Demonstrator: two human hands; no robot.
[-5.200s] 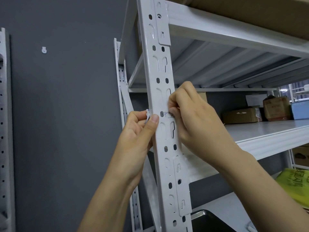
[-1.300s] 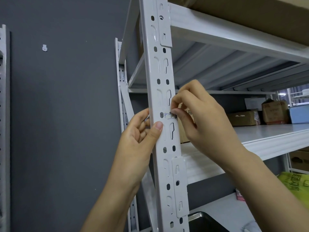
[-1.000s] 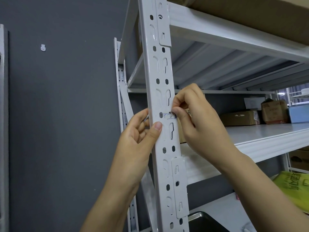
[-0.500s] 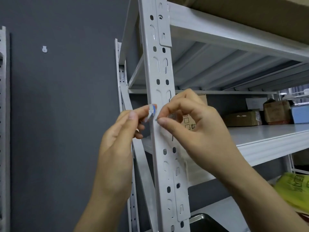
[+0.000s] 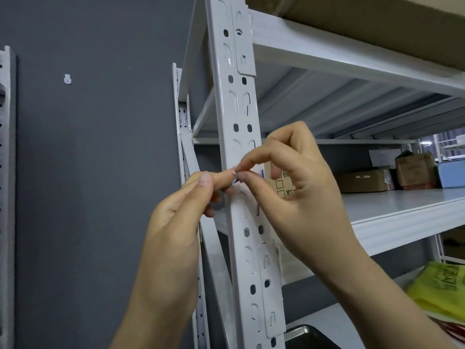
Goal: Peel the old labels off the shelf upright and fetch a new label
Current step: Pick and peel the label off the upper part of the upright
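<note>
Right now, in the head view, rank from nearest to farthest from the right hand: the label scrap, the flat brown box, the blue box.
1. label scrap, pinched at the right hand's fingertips.
2. flat brown box, on the middle shelf, to the hand's right.
3. blue box, at the far right end of that shelf.
</note>
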